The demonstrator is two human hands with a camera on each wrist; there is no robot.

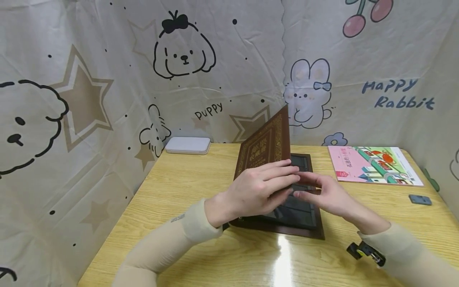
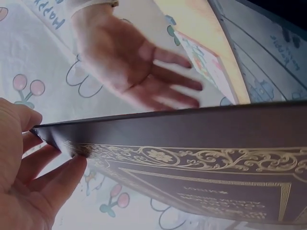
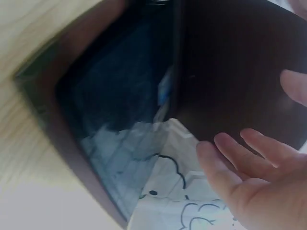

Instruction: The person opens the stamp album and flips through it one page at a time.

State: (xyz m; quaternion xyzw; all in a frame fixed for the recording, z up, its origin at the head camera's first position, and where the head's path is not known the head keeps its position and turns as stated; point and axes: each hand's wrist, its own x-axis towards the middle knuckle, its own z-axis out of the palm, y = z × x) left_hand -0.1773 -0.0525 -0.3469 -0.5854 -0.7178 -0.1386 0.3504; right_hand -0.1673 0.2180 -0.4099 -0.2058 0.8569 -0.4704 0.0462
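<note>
Brown album (image 1: pixel 265 143) in the middle of the desk (image 1: pixel 179 199), folks, and it's part open! Its front cover (image 2: pixel 225 172) is a stiff, flat board leaning up at a slant, smooth and dark, with a scrolling gold floral border and gold lettering. Underneath lie the black pages (image 1: pixel 297 211), glossy and catching reflections, squared off inside a brown back board (image 1: pixel 319 233) that shows as a rim around them.

Now to you: your left hand (image 1: pixel 263 187) has that cover pinched near a corner, fingers against the gilded face, thumb at the edge. Your right hand (image 1: pixel 328 195) comes over the pages on the inner side of the cover, fingers apart and loosely bent, gripping nothing; whether a fingertip touches the board, you can't tell from here.

Outward we go! Yellowish wood grain runs across your desk, with a bright streak of glare in front of the album. Over right, a flat, shiny pink-and-green book (image 1: pixel 374 165), with a small grey-blue slab (image 1: pixel 420 199) nearer you. Far left, a rounded white case (image 1: pixel 188 145) sits by the creased, cartoon-printed cloth (image 1: pixel 244 71).
</note>
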